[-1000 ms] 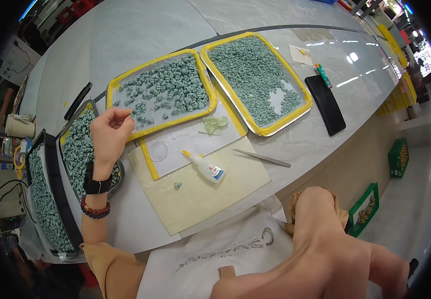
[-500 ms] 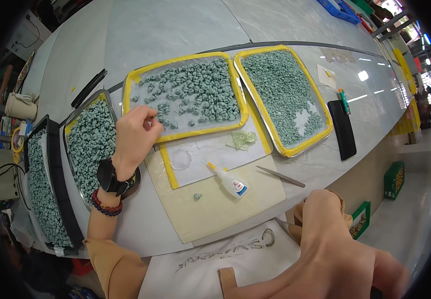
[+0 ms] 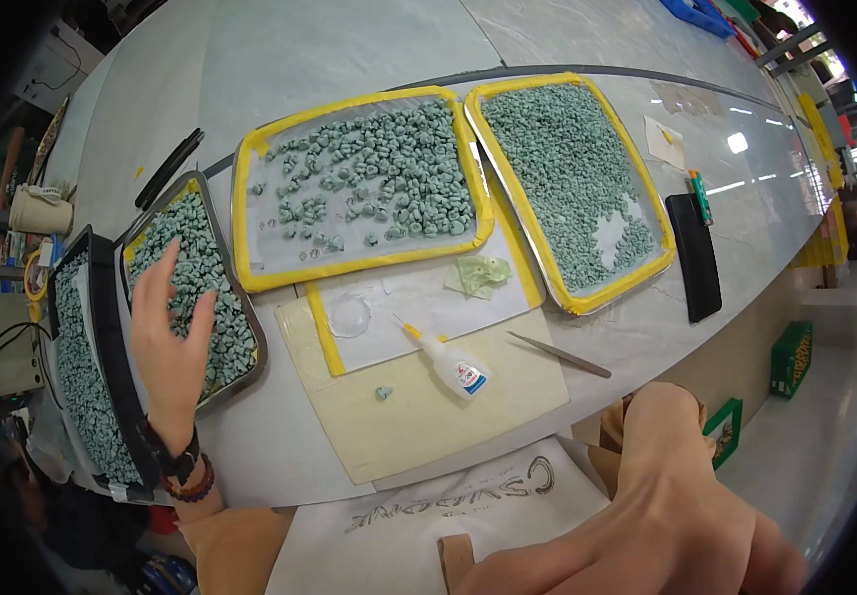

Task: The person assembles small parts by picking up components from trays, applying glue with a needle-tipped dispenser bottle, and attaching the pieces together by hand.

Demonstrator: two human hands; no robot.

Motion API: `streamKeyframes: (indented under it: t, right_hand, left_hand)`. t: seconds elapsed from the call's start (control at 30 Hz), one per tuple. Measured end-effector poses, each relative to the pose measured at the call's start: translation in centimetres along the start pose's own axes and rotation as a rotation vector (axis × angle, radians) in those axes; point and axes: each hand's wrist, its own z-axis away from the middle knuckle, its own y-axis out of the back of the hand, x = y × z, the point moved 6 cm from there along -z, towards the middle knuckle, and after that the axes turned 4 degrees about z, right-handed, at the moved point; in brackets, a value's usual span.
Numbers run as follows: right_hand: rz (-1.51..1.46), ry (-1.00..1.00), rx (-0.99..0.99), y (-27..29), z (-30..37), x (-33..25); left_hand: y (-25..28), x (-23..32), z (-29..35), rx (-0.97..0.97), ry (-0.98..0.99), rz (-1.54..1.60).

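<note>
My left hand [image 3: 169, 347] hovers over a metal tray [image 3: 261, 342] of small grey-green bead-like pieces [image 3: 190, 238] at the left. Its fingers and thumb are apart, and I see nothing between them. A dark watch [image 3: 178, 458] and a beaded bracelet [image 3: 190, 483] circle that wrist. My right hand [image 3: 691, 535] is raised close to the camera at the lower right, with the elbow bent beyond it. Its fingertips run out of the picture, so what they do is hidden. A single green piece [image 3: 384, 394] lies on the cream sheet [image 3: 448, 431], left of a white glue bottle [image 3: 456, 367].
Two yellow-rimmed trays [image 3: 364, 268] [image 3: 602, 297] of green pieces stand behind the sheet. A black tray [image 3: 126, 397] lies far left. Metal tweezers [image 3: 559, 354], a black phone-like slab [image 3: 694, 258], a green lighter [image 3: 699, 196] and a crumpled greenish scrap [image 3: 478, 276] are on the table.
My left hand has left the near-left corner of the middle tray and moved left over the metal tray. Its pinched fingers have spread. My right hand stays near the camera.
</note>
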Motion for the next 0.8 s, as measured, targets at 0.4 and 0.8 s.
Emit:
streamKeyframes:
  t: [0.4,0.8]
  right_hand:
    - [-0.014,0.012,-0.005,3.5,5.2,-0.7]
    - [-0.030,0.002,-0.067,3.8,4.5,0.7]
  left_hand:
    - [-0.3,-7.6,4.5,0.140,-0.047,-0.201]
    - [1.0,-8.9,5.0,0.295,0.076,0.016]
